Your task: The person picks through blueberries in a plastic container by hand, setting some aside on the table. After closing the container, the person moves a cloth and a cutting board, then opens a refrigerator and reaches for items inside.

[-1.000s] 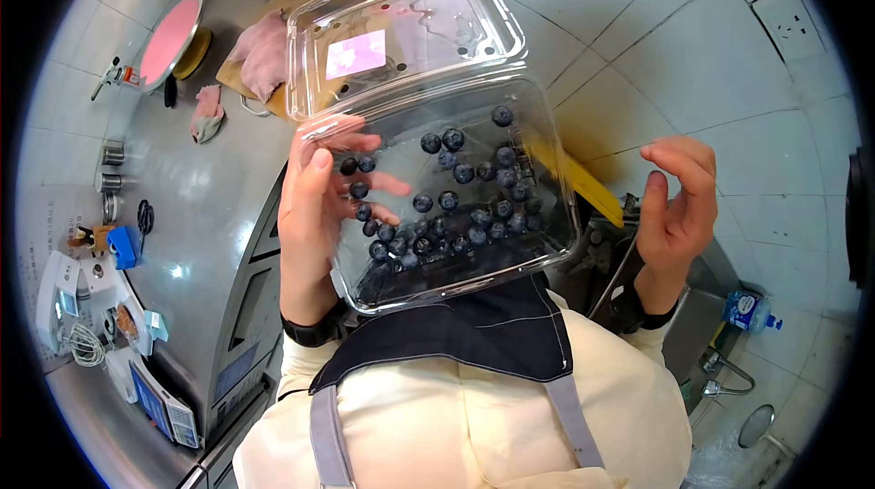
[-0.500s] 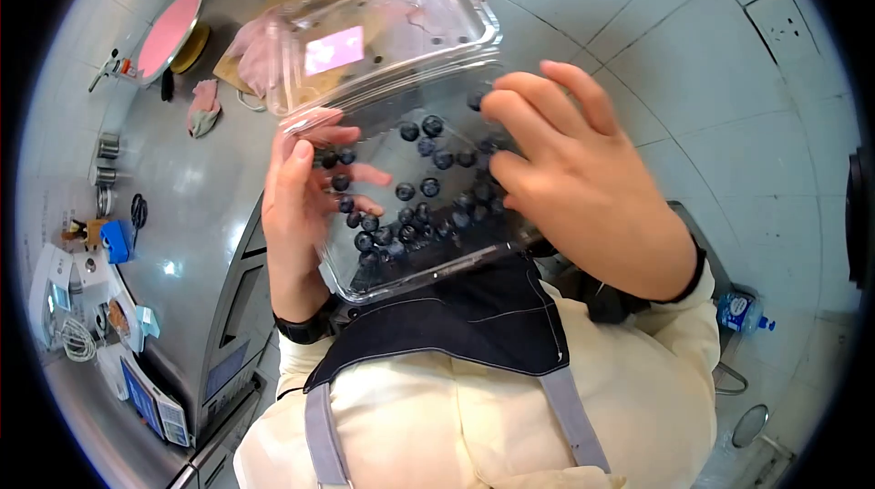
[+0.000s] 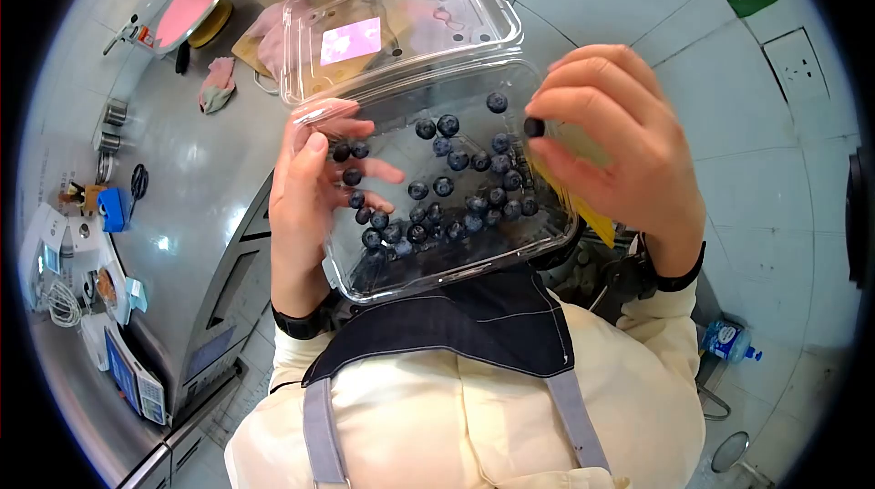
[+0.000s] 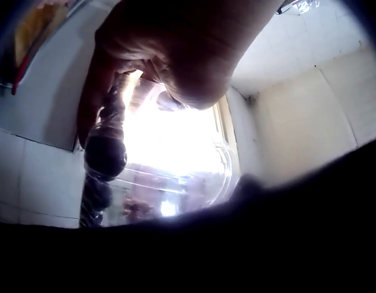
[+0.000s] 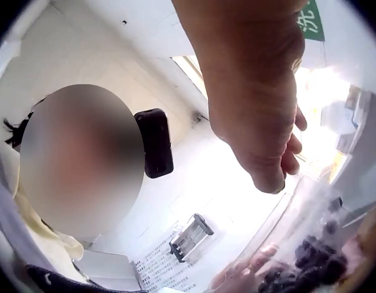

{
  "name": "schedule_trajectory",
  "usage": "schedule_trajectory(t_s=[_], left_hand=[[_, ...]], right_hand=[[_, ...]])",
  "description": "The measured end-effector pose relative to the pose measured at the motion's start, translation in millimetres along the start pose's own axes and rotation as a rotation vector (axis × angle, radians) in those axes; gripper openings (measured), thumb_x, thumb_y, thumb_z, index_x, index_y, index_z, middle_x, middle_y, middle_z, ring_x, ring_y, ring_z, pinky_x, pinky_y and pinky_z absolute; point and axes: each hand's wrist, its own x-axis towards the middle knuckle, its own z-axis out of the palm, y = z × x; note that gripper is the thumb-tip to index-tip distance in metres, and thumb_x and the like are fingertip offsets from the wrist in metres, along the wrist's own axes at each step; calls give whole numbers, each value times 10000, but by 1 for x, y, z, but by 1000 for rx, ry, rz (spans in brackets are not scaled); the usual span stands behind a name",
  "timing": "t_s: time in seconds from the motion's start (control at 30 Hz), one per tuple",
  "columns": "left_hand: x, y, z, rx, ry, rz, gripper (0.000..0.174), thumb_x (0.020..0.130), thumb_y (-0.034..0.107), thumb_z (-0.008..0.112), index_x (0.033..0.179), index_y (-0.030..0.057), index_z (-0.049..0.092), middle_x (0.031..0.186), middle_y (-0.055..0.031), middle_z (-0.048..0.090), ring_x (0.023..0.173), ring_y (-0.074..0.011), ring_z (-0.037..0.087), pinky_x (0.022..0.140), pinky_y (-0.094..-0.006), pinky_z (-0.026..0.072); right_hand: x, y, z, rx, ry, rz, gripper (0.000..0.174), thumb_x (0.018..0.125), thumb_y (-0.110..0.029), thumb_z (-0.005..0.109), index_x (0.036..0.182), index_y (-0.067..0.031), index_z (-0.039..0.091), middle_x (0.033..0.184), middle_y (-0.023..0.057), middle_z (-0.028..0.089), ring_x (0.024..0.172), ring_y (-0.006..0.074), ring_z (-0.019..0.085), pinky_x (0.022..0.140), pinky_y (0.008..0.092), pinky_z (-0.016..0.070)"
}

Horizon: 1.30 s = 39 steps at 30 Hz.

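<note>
My left hand (image 3: pixel 299 193) grips the left side of a clear plastic clamshell box (image 3: pixel 447 280), thumb on the near side and fingers showing through its bottom. Many loose blueberries (image 3: pixel 443 185) lie inside, gathered mostly toward the edge nearest the body. The box's hinged lid (image 3: pixel 428 24) is swung open on the far side and carries a pink-white label (image 3: pixel 351 41). At the right rim, my right hand (image 3: pixel 629 129) pinches one dark blueberry (image 3: pixel 534 127) between thumb and fingertips. The right wrist view shows that hand (image 5: pixel 255 104) above the box, its fingertips largely hidden.
On the left runs a steel counter (image 3: pixel 187 184) with a wooden board (image 3: pixel 246 50), a pink turntable (image 3: pixel 193 6), a crumpled cloth (image 3: pixel 217 86), scissors (image 3: pixel 138 181) and a digital scale (image 3: pixel 137 370). A water bottle (image 3: pixel 729 340) stands at the lower right. Tiled wall lies ahead.
My right hand came in from the right over the box, then drew back to its right rim with a blueberry pinched. My left hand keeps its hold on the box.
</note>
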Motion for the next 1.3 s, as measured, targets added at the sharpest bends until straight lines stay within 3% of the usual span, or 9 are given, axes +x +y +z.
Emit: schedule_trajectory(t_s=[0.23,0.33,0.43,0.5,0.67,0.9,1.0,1.23,1.3], left_hand=[[1,-1,1,19,14,-17,495,930,387,417,1280,37,403,1120,-186,504,781,-332,648,528,-357,556],[2,-3,3,33,18,-43,528,916,437,437,1289,66,390,1124,-178,508,762,-331,642,494,-352,549],[2,-4,3,32,26,-42,513,920,429,430,1285,70,396,1118,-177,518,761,-324,642,500,-349,549],[0,-3,2,40,22,-50,513,920,432,434,1282,70,400,1120,-176,520,762,-321,642,503,-349,549],[0,-4,8,2,4,-49,455,937,331,423,1265,15,420,1111,-180,491,802,-318,650,560,-363,566],[-5,-6,3,-27,-12,-84,391,949,275,410,1249,25,433,1106,-166,478,807,-278,648,590,-338,560],[-4,-6,9,-9,25,-54,392,947,277,412,1244,24,443,1104,-163,478,814,-263,646,577,-323,550],[-4,-7,5,17,5,-47,395,951,288,411,1247,28,444,1104,-167,477,815,-265,646,581,-321,551],[-4,-7,5,13,15,-37,398,954,292,407,1249,28,444,1104,-171,478,811,-276,648,578,-326,553]], right_hand=[[1,-3,-17,-10,58,-29,321,613,12,750,918,-46,668,803,74,642,793,236,606,706,318,471],[-1,-8,-5,94,-58,23,296,630,-11,751,913,-56,677,796,45,646,772,202,609,698,317,456],[-2,-5,-1,69,19,-32,257,643,-49,748,887,-79,676,777,8,639,802,181,606,767,321,427],[-1,-10,-9,-29,-256,-49,208,647,-71,741,836,-93,658,752,-6,622,851,186,598,871,328,380],[-6,-18,21,-319,-440,-8,108,681,-75,597,786,-81,621,775,14,537,930,190,521,1009,361,334],[-11,-18,29,-107,-435,-32,104,649,-74,648,746,-79,610,805,14,527,932,204,514,977,363,343],[-13,-17,32,-254,-355,54,200,584,-107,748,721,-83,604,920,21,514,989,223,497,968,375,344],[-19,-17,35,-187,-334,6,216,616,-81,750,778,-92,607,909,23,550,1051,231,512,1032,407,311],[-16,-20,21,78,-293,45,232,626,-65,752,804,-86,604,906,26,590,1022,248,544,1027,440,330]])
